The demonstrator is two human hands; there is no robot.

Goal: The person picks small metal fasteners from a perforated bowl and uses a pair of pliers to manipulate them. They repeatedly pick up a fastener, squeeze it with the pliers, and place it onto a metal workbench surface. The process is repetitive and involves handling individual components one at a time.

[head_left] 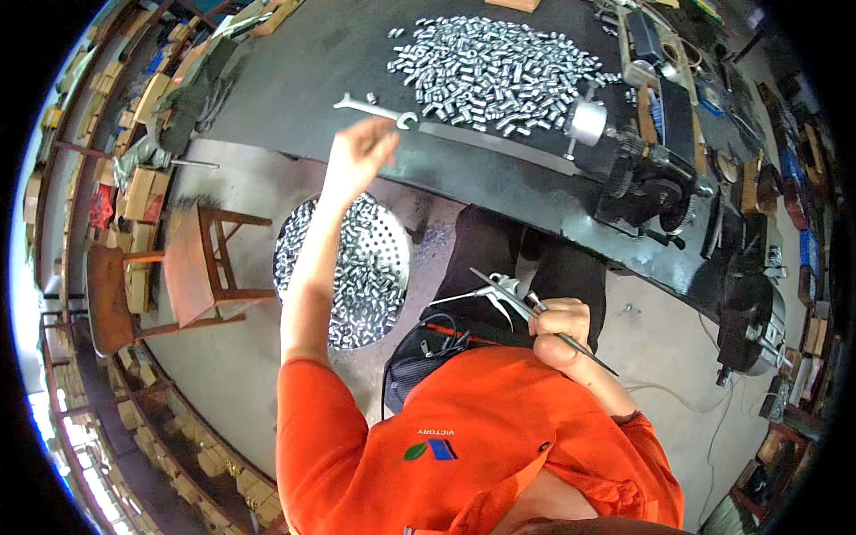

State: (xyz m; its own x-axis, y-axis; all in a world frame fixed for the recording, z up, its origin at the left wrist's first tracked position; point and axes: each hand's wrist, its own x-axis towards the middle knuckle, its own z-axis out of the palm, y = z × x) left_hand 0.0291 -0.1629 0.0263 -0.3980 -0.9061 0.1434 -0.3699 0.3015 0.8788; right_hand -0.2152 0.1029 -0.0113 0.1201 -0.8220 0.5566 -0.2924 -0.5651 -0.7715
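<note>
My left hand (361,150) is raised at the front edge of the black workbench (294,80), just below a silver open-end wrench (376,110). The hand is blurred, its fingers loosely curled, and whether it holds anything is unclear. My right hand (557,332) rests near my lap, closed on a silver air blow gun (499,290). The gun's trigger lever points left and a thin metal rod (590,353) sticks out to the right. A large heap of small shiny metal cylinders (490,67) lies on the bench beyond the wrench.
A round perforated basin (348,267) full of the same metal parts stands on the floor by my left arm. A wooden stool (209,267) is left of it. A dark machine with gears (646,178) sits on the bench at right. Shelves of boxes (143,98) line the left.
</note>
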